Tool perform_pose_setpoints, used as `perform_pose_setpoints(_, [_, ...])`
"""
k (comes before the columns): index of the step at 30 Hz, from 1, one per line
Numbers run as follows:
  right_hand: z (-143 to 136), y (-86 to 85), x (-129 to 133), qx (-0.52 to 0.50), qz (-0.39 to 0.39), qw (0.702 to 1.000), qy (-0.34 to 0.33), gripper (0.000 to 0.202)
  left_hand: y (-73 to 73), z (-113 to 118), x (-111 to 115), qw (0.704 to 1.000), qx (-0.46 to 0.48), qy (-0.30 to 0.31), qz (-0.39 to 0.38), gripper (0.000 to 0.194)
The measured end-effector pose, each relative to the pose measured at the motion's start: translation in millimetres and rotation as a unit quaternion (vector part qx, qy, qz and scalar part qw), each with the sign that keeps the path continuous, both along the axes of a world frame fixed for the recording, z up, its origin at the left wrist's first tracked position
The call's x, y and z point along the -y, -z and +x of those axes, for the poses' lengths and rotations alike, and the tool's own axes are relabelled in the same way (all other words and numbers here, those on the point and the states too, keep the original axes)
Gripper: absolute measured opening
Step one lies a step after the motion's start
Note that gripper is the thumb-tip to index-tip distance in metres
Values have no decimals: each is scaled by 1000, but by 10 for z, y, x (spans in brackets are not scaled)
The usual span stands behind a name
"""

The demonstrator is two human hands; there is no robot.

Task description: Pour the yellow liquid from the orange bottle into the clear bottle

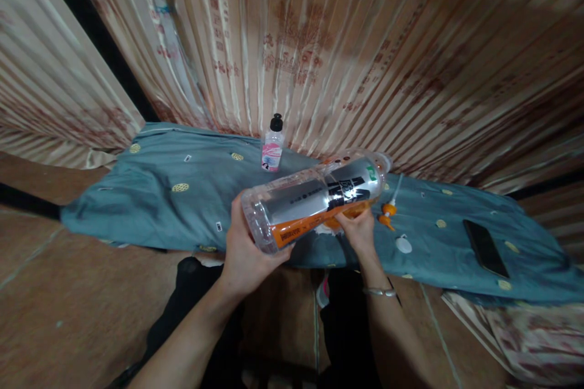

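Observation:
A large clear plastic bottle [301,200] with a silver and orange label lies tilted across both my hands, its neck pointing up to the right. My left hand [246,255] is wrapped round its base end. From below, my right hand [358,231] grips near the bottle's neck half; its fingers are partly hidden. Something orange and white [329,228] shows under the bottle by that hand, its kind unclear. To the right, an orange pump top [389,209] with a pale tube lies on the cloth, near a round white piece [403,244].
A small clear bottle [272,155] with a black cap and pink label stands behind on the green-blue cloth [182,213]. A dark phone [485,248] lies at the right. Pleated curtains [292,48] hang close behind, and black poles [95,36] stand at the left.

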State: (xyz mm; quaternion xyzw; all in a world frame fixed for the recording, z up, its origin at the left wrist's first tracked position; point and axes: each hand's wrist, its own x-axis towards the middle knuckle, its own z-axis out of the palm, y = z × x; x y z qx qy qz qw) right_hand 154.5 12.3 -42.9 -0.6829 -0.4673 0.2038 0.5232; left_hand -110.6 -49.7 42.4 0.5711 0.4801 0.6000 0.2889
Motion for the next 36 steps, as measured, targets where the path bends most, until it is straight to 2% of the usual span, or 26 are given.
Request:
perform_pose_setpoints(11, [-8,-8,3,5,4,1000,4,54,15,8,-23,998,-16,-14,65,73])
perform_pose_setpoints(18, [-26,-23,3,1,2,1000,13,57,44,14,-22,999,-8,-6,47,83])
perform_pose_setpoints(26, [-24,-17,0,6,9,1000,11,56,38,13,-20,998,-12,-12,54,83])
perform_pose_setpoints(32, [-21,4,-7,10,20,1000,11,55,59,21,-30,996,-12,-10,86,83])
perform_pose_setpoints(36, [-20,-9,-8,12,9,1000,17,56,69,18,-29,997,-14,-11,75,85])
